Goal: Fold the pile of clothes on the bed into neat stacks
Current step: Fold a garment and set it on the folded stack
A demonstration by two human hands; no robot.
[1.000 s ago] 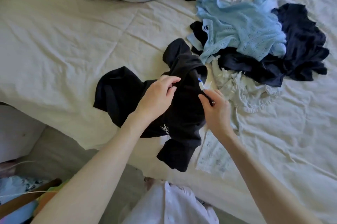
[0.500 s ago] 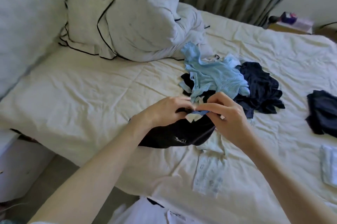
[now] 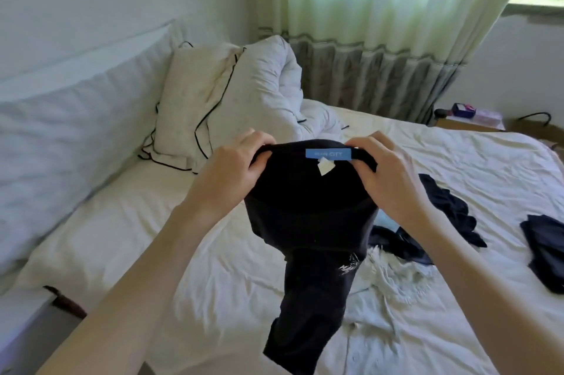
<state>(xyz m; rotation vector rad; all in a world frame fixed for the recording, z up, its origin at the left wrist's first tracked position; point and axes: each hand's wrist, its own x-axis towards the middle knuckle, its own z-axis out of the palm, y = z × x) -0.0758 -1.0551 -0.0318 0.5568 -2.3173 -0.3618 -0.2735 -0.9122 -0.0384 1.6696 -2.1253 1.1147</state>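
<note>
I hold the black shirt [image 3: 308,209] up above the bed [image 3: 189,222], my left hand [image 3: 227,174] pinching one side of its collar and my right hand [image 3: 387,176] pinching the other, with the blue neck label [image 3: 328,154] stretched between them. The shirt's lower part hangs twisted down toward the bed's near edge. To the left of the shirt the sheet lies bare out to the pillow [image 3: 195,106] and the headboard. To the right of the shirt lie a pale crumpled garment [image 3: 393,271], dark clothes [image 3: 448,206], and another dark piece [image 3: 546,252] near the frame's right edge.
</note>
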